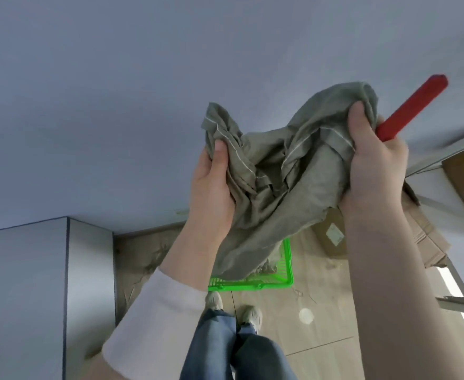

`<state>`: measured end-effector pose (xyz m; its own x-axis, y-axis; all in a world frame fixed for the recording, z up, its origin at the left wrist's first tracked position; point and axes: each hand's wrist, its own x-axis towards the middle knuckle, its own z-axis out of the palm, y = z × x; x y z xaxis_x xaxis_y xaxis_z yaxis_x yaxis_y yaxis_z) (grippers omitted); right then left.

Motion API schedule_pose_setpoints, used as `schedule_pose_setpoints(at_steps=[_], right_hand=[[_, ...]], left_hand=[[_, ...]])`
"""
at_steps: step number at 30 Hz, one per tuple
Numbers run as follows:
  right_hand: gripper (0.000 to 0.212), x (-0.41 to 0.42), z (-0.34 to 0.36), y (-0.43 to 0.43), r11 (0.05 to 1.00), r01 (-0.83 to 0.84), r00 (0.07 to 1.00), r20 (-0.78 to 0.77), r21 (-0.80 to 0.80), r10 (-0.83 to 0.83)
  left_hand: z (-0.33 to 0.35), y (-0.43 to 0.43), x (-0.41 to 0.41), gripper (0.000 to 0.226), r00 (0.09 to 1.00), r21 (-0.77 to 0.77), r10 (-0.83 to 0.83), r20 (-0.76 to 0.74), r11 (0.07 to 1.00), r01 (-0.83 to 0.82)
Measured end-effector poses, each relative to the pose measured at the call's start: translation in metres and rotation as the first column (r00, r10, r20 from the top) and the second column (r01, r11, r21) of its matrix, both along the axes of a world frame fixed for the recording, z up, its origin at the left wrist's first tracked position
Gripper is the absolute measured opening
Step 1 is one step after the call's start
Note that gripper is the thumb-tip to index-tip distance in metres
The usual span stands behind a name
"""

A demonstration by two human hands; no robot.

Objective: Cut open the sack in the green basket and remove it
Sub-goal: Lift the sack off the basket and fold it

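Note:
A crumpled grey-green sack (280, 174) hangs in the air in front of me, held up by both hands. My left hand (211, 187) grips its left bunched edge with the thumb on top. My right hand (373, 163) grips the right bunched edge and also holds a red-handled cutter (414, 105) that sticks up to the right. The sack's lower end dangles over the green basket (287, 272) on the floor below. Grey lumpy material shows inside the basket, mostly hidden by the sack.
A grey cabinet (47, 283) stands at the left. Cardboard boxes (332, 237) and a metal shelf frame (444, 154) are at the right. My legs and shoes (233, 311) stand on the wooden floor just before the basket. A pale wall fills the upper view.

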<state>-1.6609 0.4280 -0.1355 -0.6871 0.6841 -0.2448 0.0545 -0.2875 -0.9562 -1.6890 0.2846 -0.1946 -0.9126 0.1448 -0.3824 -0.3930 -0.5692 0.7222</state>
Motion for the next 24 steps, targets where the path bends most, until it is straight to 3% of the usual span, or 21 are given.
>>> schedule_pose_setpoints(at_steps=[3, 5, 8, 16, 20, 24], right_hand=[[0.022, 0.006, 0.012, -0.003, 1.0, 0.025, 0.998, 0.064, -0.019, -0.023], [0.023, 0.005, 0.023, 0.002, 0.999, 0.034, 0.999, -0.024, -0.022, -0.034], [0.021, 0.003, 0.036, 0.005, 1.0, 0.011, 1.0, -0.005, 0.028, -0.01], [0.02, 0.0, 0.071, 0.008, 0.997, -0.01, 1.0, -0.006, 0.074, 0.01], [0.023, 0.005, 0.082, 0.015, 0.99, 0.035, 0.992, -0.127, 0.133, -0.018], [0.023, 0.006, 0.085, 0.019, 0.988, 0.017, 0.998, -0.056, 0.156, -0.009]], left_hand=[[0.013, 0.0, 0.008, 0.033, 0.999, 0.025, -0.014, 0.039, 1.0, 0.013], [0.022, -0.001, 0.004, 0.027, 0.999, 0.058, -0.041, -0.001, 0.997, 0.041], [0.035, -0.005, -0.002, 0.026, 0.998, -0.028, -0.042, -0.053, 0.999, 0.041], [0.065, -0.016, -0.002, 0.033, 0.997, -0.023, -0.026, -0.076, 0.999, 0.025], [0.072, -0.019, -0.007, 0.029, 0.992, -0.032, -0.019, -0.124, 0.999, 0.015], [0.079, -0.019, -0.008, 0.039, 0.995, -0.051, -0.009, -0.104, 0.999, 0.003]])
